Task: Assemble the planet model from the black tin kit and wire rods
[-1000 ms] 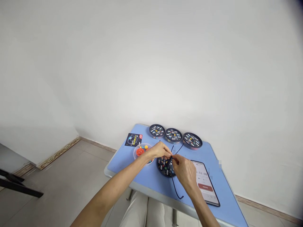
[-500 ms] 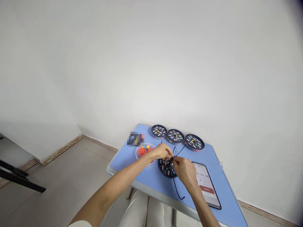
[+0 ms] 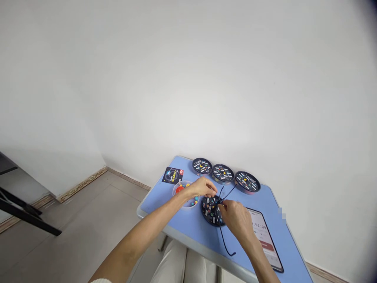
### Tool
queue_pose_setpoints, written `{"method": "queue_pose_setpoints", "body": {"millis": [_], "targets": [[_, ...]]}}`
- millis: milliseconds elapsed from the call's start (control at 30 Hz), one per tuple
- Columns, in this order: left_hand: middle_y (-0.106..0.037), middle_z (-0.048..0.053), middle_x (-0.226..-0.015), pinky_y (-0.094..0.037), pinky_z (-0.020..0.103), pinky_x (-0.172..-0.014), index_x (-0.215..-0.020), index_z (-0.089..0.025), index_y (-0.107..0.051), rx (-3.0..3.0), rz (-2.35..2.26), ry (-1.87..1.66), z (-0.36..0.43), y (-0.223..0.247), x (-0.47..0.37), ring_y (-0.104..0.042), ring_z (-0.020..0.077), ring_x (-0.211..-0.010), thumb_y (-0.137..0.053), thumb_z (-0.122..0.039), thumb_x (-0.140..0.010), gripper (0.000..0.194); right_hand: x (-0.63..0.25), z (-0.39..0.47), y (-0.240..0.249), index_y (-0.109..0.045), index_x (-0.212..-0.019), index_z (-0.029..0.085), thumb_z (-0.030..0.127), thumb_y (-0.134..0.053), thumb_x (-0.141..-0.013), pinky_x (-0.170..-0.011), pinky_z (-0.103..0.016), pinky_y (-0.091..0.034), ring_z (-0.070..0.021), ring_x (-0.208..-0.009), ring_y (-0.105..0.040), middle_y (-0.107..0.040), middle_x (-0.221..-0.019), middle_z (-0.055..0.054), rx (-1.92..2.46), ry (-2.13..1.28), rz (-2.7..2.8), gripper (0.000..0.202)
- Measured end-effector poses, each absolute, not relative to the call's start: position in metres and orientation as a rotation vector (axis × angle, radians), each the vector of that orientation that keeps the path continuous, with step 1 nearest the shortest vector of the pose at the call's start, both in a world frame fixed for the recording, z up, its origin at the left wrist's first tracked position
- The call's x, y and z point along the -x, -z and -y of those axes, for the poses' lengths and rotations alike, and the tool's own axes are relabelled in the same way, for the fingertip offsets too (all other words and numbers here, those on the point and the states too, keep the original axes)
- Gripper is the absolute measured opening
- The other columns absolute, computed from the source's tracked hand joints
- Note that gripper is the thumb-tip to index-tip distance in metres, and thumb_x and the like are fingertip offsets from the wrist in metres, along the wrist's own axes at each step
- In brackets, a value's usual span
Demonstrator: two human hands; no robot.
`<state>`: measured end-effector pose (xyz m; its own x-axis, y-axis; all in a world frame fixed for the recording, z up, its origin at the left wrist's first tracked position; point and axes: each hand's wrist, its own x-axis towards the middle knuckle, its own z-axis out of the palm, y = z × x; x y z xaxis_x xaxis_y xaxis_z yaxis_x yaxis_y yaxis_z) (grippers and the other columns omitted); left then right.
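Note:
Thin black rods (image 3: pixel 224 240), bent and spreading from one hub, stand over a dark round disc (image 3: pixel 208 214) printed with coloured planets. My right hand (image 3: pixel 238 220) pinches the rods close to their hub, from the right side. Just left of the hub, my left hand (image 3: pixel 203 187) has its fingertips pressed together; what lies between them is too small to make out. Beneath my left wrist is a clear round tray (image 3: pixel 187 206) holding coloured balls and a red ball (image 3: pixel 179 190). My left forearm covers part of this tray.
Three round dark tins with planet prints, a left one (image 3: pixel 202 166), a middle one (image 3: pixel 223 173) and a right one (image 3: pixel 247 182), line the back of the blue table (image 3: pixel 156 204). A printed card (image 3: pixel 172 175) lies at left. A phone (image 3: pixel 266 243) showing a timer lies at right.
My left hand has drawn slightly away from the rods' hub, while my right hand stays at it. The whole view has shifted a little, and the phone's timer has advanced a second.

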<state>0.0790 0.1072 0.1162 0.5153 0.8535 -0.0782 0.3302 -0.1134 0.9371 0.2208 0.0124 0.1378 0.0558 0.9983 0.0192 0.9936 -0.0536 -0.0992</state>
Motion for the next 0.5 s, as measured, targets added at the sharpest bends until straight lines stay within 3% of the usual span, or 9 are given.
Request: {"method": "queue_pose_setpoints", "body": {"millis": [133,233,300,400,500], "targets": [[-0.073,0.006,-0.076,-0.05,0.023,-0.063,-0.094,-0.009,-0.074,-1.808,-1.143,-0.713,-0.11,-0.126,-0.038,-0.064,0.0133,-0.066,-0.058,-0.018,-0.079,0.024,-0.228,0.001,-0.151,-0.072,-0.092,0.018,0.03,-0.047,-0.092,-0.057,-0.029,-0.038,-0.0244,-0.077,-0.07,-0.075,-0.09,-0.012,2.172,0.067,2.036,0.028],[-0.072,0.005,-0.077,-0.049,0.026,-0.068,-0.087,-0.012,-0.076,-1.965,-1.266,-0.706,-0.103,-0.129,-0.003,-0.065,0.0168,-0.072,-0.06,-0.017,-0.079,0.018,-0.234,0.02,-0.159,-0.072,-0.094,0.022,0.036,-0.048,-0.089,-0.055,-0.029,-0.042,-0.0223,-0.07,-0.069,-0.075,-0.092,-0.008,1.926,0.173,1.875,0.028],[-0.071,0.005,-0.078,-0.048,0.029,-0.075,-0.081,-0.014,-0.076,-2.099,-1.331,-0.654,-0.093,-0.126,0.013,-0.064,0.0195,-0.079,-0.062,-0.012,-0.077,0.015,-0.233,0.036,-0.158,-0.072,-0.089,0.024,0.044,-0.046,-0.09,-0.05,-0.028,-0.044,-0.0188,-0.058,-0.067,-0.075,-0.087,-0.006,1.693,0.109,1.842,0.033],[-0.068,0.009,-0.102,-0.042,0.034,-0.091,-0.082,-0.017,-0.077,-2.32,-1.357,-0.549,-0.077,-0.116,0.021,-0.057,0.0249,-0.102,-0.066,-0.009,-0.075,0.015,-0.219,0.059,-0.144,-0.071,-0.089,0.025,0.047,-0.049,-0.092,-0.048,-0.024,-0.048,-0.016,-0.055,-0.066,-0.074,-0.084,-0.006,1.408,-0.057,1.923,0.032],[-0.063,0.01,-0.11,-0.04,0.035,-0.091,-0.083,-0.018,-0.076,-2.503,-1.352,-0.424,-0.068,-0.104,0.016,-0.051,0.0264,-0.108,-0.063,-0.009,-0.08,0.015,-0.196,0.072,-0.114,-0.071,-0.09,0.023,0.044,-0.043,-0.096,-0.047,-0.022,-0.048,-0.0149,-0.055,-0.066,-0.073,-0.079,-0.007,1.252,-0.133,1.941,0.035]]}}
